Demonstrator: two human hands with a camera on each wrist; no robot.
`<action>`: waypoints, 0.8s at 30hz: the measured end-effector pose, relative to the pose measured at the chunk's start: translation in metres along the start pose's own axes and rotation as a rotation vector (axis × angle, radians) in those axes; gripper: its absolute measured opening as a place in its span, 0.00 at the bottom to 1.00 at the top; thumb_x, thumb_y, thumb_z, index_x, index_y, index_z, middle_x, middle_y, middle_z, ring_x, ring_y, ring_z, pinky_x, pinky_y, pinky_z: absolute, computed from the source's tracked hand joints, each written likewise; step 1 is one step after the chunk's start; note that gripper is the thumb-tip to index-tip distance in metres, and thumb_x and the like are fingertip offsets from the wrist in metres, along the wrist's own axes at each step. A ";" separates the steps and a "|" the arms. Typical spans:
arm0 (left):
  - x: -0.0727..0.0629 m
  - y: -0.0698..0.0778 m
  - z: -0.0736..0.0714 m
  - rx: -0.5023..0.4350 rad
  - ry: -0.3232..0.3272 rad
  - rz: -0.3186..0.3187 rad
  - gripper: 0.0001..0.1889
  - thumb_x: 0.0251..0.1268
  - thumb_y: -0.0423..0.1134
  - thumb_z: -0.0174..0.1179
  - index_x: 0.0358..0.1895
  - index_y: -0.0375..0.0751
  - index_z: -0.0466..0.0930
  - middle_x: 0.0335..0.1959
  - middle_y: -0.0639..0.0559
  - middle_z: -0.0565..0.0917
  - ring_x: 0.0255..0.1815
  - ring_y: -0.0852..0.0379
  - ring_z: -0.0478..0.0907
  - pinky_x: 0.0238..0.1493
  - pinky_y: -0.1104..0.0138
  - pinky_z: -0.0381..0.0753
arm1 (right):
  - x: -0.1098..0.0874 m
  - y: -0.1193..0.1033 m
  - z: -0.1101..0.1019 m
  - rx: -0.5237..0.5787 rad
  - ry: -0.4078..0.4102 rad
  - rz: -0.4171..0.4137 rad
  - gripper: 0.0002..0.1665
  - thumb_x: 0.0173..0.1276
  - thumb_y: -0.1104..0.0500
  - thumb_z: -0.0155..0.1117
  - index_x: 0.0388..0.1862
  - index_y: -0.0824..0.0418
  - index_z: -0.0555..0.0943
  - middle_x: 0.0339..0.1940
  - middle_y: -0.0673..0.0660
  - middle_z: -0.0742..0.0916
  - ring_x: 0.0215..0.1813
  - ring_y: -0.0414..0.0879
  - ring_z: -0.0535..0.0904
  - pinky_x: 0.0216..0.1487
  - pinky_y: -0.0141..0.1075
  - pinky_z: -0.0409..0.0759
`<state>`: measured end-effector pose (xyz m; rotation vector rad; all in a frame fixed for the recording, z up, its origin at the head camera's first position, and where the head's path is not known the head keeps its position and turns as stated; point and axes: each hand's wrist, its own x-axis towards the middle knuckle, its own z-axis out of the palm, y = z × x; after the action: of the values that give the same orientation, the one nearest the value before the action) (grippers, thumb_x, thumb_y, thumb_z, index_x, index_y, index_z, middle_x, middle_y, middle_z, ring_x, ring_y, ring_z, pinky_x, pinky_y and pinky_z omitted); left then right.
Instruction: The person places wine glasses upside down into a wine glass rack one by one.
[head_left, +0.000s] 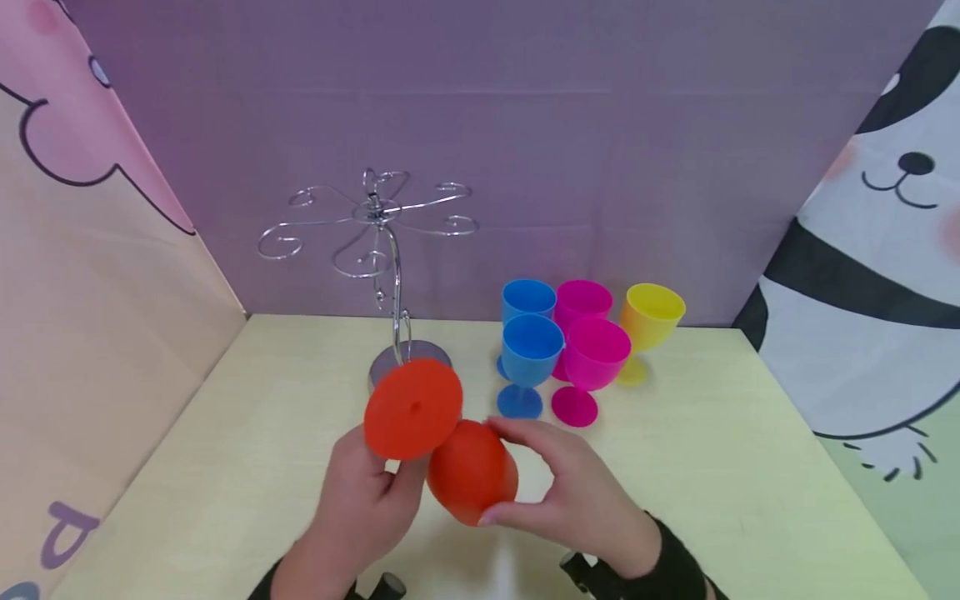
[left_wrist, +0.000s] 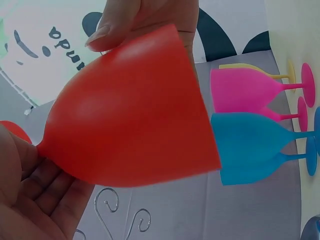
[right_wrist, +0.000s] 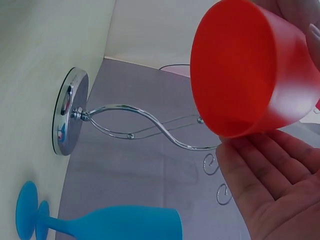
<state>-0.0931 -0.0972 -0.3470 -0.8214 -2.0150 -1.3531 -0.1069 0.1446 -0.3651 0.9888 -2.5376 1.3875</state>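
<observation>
Both hands hold a red plastic goblet (head_left: 472, 475) upside down above the table, its round foot (head_left: 414, 408) turned up toward my head. The left hand (head_left: 369, 500) grips it by the thin stem, just under the foot. On the other side, the right hand (head_left: 562, 479) holds the bowl between thumb and fingers. In the left wrist view the goblet's bowl (left_wrist: 135, 110) widens toward the table, and the left fingers (left_wrist: 60, 195) curl at the stem. The right wrist view looks into the goblet's hollow mouth (right_wrist: 232, 70), with right fingertips against its rim.
Behind the hands stands a chrome rack (head_left: 396, 275) with curled arms and a round base. To its right are two blue goblets (head_left: 532, 354), two pink goblets (head_left: 597, 354) and a yellow goblet (head_left: 651, 321), all upright. A purple backdrop (head_left: 600, 150) borders the pale table (head_left: 712, 467).
</observation>
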 end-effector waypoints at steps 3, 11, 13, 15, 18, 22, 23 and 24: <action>0.000 0.000 0.000 0.025 -0.007 0.022 0.15 0.64 0.20 0.58 0.50 0.39 0.82 0.41 0.53 0.86 0.39 0.57 0.83 0.45 0.63 0.87 | 0.001 -0.001 0.003 0.011 -0.027 0.005 0.46 0.57 0.43 0.82 0.73 0.48 0.75 0.66 0.39 0.82 0.65 0.39 0.79 0.61 0.43 0.82; -0.001 0.002 0.001 0.042 -0.012 0.036 0.16 0.64 0.20 0.58 0.51 0.39 0.82 0.41 0.53 0.86 0.39 0.57 0.83 0.44 0.64 0.86 | 0.003 -0.002 0.008 0.059 -0.045 -0.019 0.43 0.59 0.45 0.81 0.72 0.43 0.74 0.64 0.39 0.83 0.63 0.39 0.80 0.60 0.44 0.83; -0.001 0.001 0.001 0.051 -0.011 0.040 0.16 0.64 0.21 0.59 0.51 0.39 0.82 0.42 0.53 0.87 0.39 0.57 0.83 0.45 0.65 0.86 | 0.004 -0.002 0.008 0.068 -0.045 -0.030 0.42 0.59 0.46 0.81 0.72 0.44 0.74 0.63 0.40 0.83 0.63 0.40 0.81 0.60 0.44 0.83; -0.001 0.001 0.001 0.054 -0.007 0.046 0.16 0.64 0.21 0.59 0.52 0.39 0.82 0.42 0.53 0.87 0.40 0.56 0.83 0.46 0.66 0.86 | 0.004 -0.002 0.009 0.076 -0.049 -0.034 0.42 0.60 0.46 0.81 0.72 0.44 0.74 0.63 0.40 0.83 0.62 0.40 0.81 0.60 0.42 0.83; -0.001 0.000 0.002 0.057 0.003 0.052 0.17 0.63 0.21 0.59 0.52 0.38 0.83 0.42 0.53 0.87 0.40 0.56 0.84 0.46 0.67 0.86 | 0.004 -0.002 0.010 0.083 -0.051 -0.038 0.42 0.60 0.46 0.81 0.72 0.45 0.74 0.63 0.41 0.83 0.62 0.40 0.81 0.60 0.41 0.83; 0.000 0.000 0.003 0.059 0.005 0.029 0.17 0.64 0.22 0.60 0.53 0.39 0.83 0.43 0.53 0.88 0.40 0.56 0.85 0.47 0.66 0.86 | 0.004 -0.002 0.010 0.083 -0.046 -0.036 0.42 0.60 0.46 0.80 0.72 0.44 0.74 0.63 0.41 0.83 0.62 0.40 0.81 0.60 0.41 0.83; 0.000 0.000 0.003 0.058 0.003 0.019 0.17 0.64 0.22 0.61 0.53 0.39 0.83 0.43 0.53 0.88 0.41 0.56 0.85 0.47 0.65 0.86 | 0.003 -0.001 0.010 0.084 -0.045 -0.033 0.41 0.61 0.46 0.80 0.72 0.45 0.74 0.63 0.41 0.83 0.62 0.40 0.81 0.60 0.41 0.83; 0.000 0.001 0.003 0.054 -0.001 0.006 0.17 0.64 0.22 0.61 0.53 0.39 0.83 0.43 0.53 0.88 0.41 0.56 0.85 0.47 0.65 0.87 | 0.003 -0.001 0.010 0.085 -0.044 -0.028 0.41 0.61 0.45 0.80 0.72 0.44 0.74 0.63 0.40 0.83 0.62 0.40 0.81 0.60 0.41 0.83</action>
<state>-0.0929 -0.0945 -0.3476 -0.8038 -2.0387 -1.2891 -0.1063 0.1345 -0.3689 1.0754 -2.5042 1.4936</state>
